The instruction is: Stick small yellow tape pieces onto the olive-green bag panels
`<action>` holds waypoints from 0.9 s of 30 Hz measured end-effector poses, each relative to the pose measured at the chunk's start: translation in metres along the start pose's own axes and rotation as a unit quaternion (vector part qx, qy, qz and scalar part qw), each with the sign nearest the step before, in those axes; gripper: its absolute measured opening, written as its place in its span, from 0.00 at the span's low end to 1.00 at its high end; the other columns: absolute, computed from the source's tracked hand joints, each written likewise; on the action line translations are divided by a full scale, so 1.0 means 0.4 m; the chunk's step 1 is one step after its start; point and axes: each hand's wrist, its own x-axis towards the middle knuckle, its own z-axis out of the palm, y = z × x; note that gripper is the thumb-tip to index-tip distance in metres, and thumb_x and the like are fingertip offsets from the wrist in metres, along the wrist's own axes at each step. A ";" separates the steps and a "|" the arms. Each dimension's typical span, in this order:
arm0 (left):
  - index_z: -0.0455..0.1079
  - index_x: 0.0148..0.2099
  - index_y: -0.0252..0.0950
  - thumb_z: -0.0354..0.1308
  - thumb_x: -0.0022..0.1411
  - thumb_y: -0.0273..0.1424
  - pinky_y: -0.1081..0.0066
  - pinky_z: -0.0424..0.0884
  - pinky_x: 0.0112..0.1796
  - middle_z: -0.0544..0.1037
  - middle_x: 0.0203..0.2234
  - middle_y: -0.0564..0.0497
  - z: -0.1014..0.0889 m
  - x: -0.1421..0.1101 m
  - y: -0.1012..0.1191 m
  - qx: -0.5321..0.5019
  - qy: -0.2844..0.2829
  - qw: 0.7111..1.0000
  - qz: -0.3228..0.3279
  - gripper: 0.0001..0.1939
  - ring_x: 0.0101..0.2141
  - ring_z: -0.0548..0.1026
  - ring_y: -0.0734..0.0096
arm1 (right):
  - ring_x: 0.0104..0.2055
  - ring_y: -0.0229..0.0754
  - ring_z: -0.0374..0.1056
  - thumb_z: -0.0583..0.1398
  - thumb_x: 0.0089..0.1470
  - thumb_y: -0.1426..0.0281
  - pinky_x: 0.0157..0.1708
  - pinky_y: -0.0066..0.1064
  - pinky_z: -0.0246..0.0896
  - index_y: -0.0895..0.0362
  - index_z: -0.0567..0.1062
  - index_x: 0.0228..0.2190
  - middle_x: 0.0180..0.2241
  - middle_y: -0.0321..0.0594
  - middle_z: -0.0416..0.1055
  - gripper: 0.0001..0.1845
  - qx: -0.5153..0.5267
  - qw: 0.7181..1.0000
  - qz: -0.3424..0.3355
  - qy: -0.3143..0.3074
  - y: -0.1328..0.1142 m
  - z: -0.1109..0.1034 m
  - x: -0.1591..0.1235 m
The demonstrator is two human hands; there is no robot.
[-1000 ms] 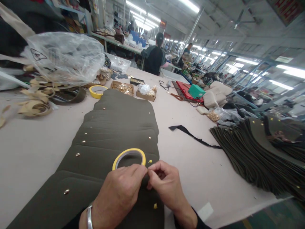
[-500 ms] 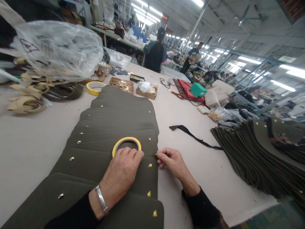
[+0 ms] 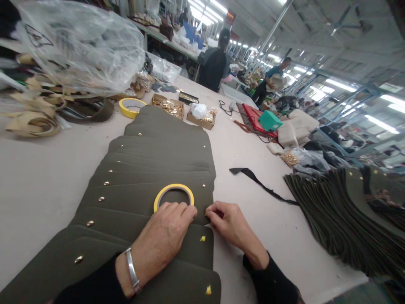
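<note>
Dark olive fabric panels lie overlapped in a stepped row, with shiny metal studs along their left side. My left hand rests on the panels, fingers closed over the near rim of a yellow tape roll. At the right edge of the panels, my right hand is pinched around a tiny yellow piece of tape, mostly hidden by the fingertips. Crumpled yellow bits sit on the right side of the nearer panels.
A thick stack of similar panels is at right, near a black strip. Farther back are another tape roll, boxes of metal parts, a green box and a large plastic bag. Two people stand beyond.
The view has shifted slightly. Fewer yellow bits show along the right side, and another stud shows at left. My right fingertips now press at the panel edge; my left hand still holds the roll.
</note>
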 end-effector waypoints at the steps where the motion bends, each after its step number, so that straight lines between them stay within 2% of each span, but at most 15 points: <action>1: 0.64 0.41 0.39 0.44 0.68 0.23 0.63 0.60 0.36 0.70 0.33 0.51 0.000 0.000 0.001 0.003 -0.003 1.000 -0.002 0.09 0.33 0.66 0.64 | 0.25 0.35 0.67 0.57 0.52 0.77 0.27 0.25 0.57 0.57 0.76 0.26 0.24 0.35 0.74 0.09 -0.016 1.000 -0.009 0.005 -0.002 0.003 0.001; 6: 0.64 0.41 0.39 0.44 0.68 0.23 0.62 0.61 0.37 0.70 0.33 0.51 -0.004 0.003 0.003 0.016 -0.013 1.000 -0.003 0.09 0.33 0.66 0.63 | 0.25 0.36 0.68 0.57 0.55 0.76 0.27 0.25 0.58 0.56 0.75 0.28 0.23 0.34 0.73 0.07 -0.049 0.999 -0.007 0.012 0.000 0.020 0.000; 8: 0.64 0.41 0.38 0.44 0.68 0.23 0.62 0.61 0.36 0.70 0.33 0.51 -0.007 0.004 0.004 0.025 -0.013 1.000 -0.005 0.09 0.33 0.66 0.63 | 0.22 0.36 0.66 0.58 0.56 0.74 0.25 0.25 0.58 0.56 0.74 0.37 0.20 0.31 0.70 0.07 -0.038 0.999 0.005 0.019 0.010 0.019 -0.007; 10: 0.64 0.41 0.38 0.44 0.68 0.23 0.62 0.61 0.36 0.70 0.32 0.51 -0.009 0.004 0.004 0.032 -0.013 0.999 -0.005 0.09 0.33 0.66 0.63 | 0.20 0.36 0.65 0.59 0.57 0.72 0.24 0.25 0.59 0.56 0.70 0.45 0.19 0.28 0.69 0.14 -0.025 0.998 0.000 0.058 0.021 0.009 -0.018; 11: 0.64 0.41 0.38 0.44 0.68 0.23 0.62 0.62 0.36 0.70 0.32 0.51 -0.010 0.003 0.005 0.034 -0.013 0.999 -0.003 0.09 0.33 0.66 0.63 | 0.21 0.36 0.66 0.59 0.57 0.71 0.25 0.26 0.61 0.56 0.69 0.46 0.20 0.29 0.69 0.14 -0.027 0.996 -0.018 0.081 0.026 0.002 -0.024; 13: 0.64 0.41 0.38 0.44 0.68 0.23 0.62 0.62 0.36 0.70 0.33 0.51 -0.012 0.002 0.006 0.041 -0.013 0.999 0.004 0.09 0.33 0.66 0.63 | 0.27 0.37 0.68 0.57 0.60 0.72 0.30 0.27 0.64 0.56 0.71 0.42 0.26 0.35 0.72 0.07 -0.056 0.988 -0.095 0.105 0.032 -0.013 -0.035; 14: 0.65 0.41 0.38 0.44 0.68 0.23 0.62 0.62 0.36 0.70 0.33 0.51 -0.012 0.001 0.007 0.045 -0.013 0.999 0.007 0.09 0.33 0.66 0.63 | 0.31 0.38 0.69 0.55 0.61 0.73 0.33 0.28 0.65 0.57 0.72 0.39 0.29 0.39 0.73 0.06 -0.084 0.981 -0.146 0.100 0.032 -0.018 -0.040; 16: 0.64 0.41 0.38 0.44 0.68 0.24 0.61 0.62 0.36 0.70 0.32 0.51 -0.012 0.001 0.009 0.054 -0.008 0.998 0.011 0.09 0.33 0.66 0.63 | 0.37 0.42 0.69 0.53 0.61 0.76 0.38 0.31 0.66 0.58 0.73 0.36 0.33 0.43 0.73 0.09 -0.155 0.958 -0.234 0.064 0.027 -0.023 -0.043; 18: 0.64 0.40 0.38 0.44 0.68 0.24 0.61 0.62 0.35 0.70 0.32 0.51 -0.010 0.002 0.009 0.060 -0.002 0.998 0.013 0.09 0.32 0.66 0.62 | 0.37 0.43 0.69 0.52 0.61 0.77 0.38 0.32 0.66 0.59 0.74 0.36 0.33 0.45 0.73 0.11 -0.221 0.936 -0.273 0.023 0.019 -0.018 -0.038; 21: 0.64 0.41 0.39 0.43 0.68 0.25 0.61 0.64 0.35 0.70 0.32 0.51 -0.009 0.002 0.010 0.055 -0.002 0.998 0.012 0.09 0.32 0.67 0.63 | 0.34 0.43 0.69 0.53 0.59 0.78 0.35 0.32 0.65 0.60 0.75 0.33 0.31 0.45 0.73 0.10 -0.270 0.932 -0.241 -0.016 0.005 -0.004 -0.017; 27: 0.62 0.40 0.38 0.41 0.70 0.27 0.67 0.67 0.33 0.71 0.33 0.52 -0.021 -0.003 0.012 -0.056 -0.013 0.998 0.014 0.09 0.33 0.70 0.67 | 0.25 0.38 0.69 0.57 0.48 0.79 0.27 0.26 0.57 0.58 0.77 0.23 0.23 0.40 0.75 0.10 -0.236 0.970 -0.023 -0.045 -0.040 0.002 0.039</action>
